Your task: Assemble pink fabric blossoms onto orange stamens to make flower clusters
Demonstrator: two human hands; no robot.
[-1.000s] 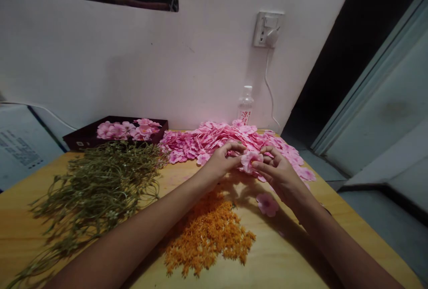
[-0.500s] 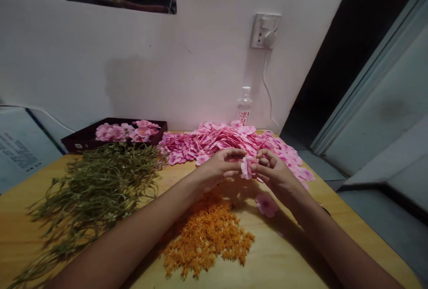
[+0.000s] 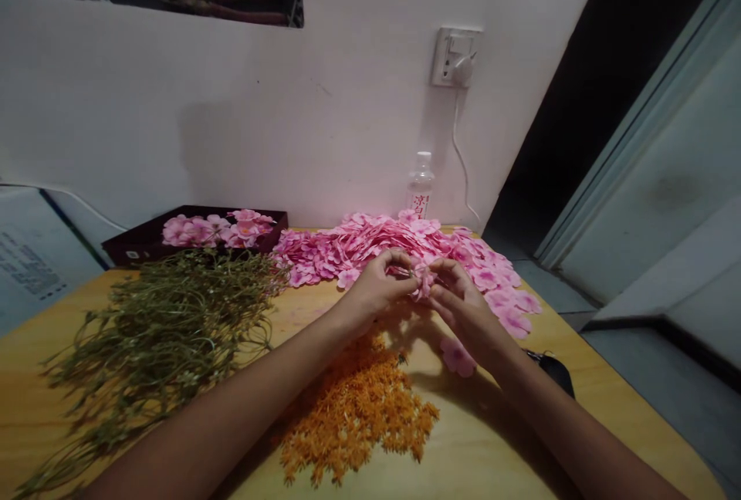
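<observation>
My left hand [image 3: 376,289] and right hand [image 3: 457,305] meet over the tabletop [image 3: 509,438], both grips pinched shut on one pink blossom [image 3: 424,282] held just in front of the petal heap [image 3: 399,244] — fingertips almost touching. To do this well, I judge light pressure at the blossom's centre is best, petals kept flat — the orange stamens [image 3: 359,415] lie near my forearms.
</observation>
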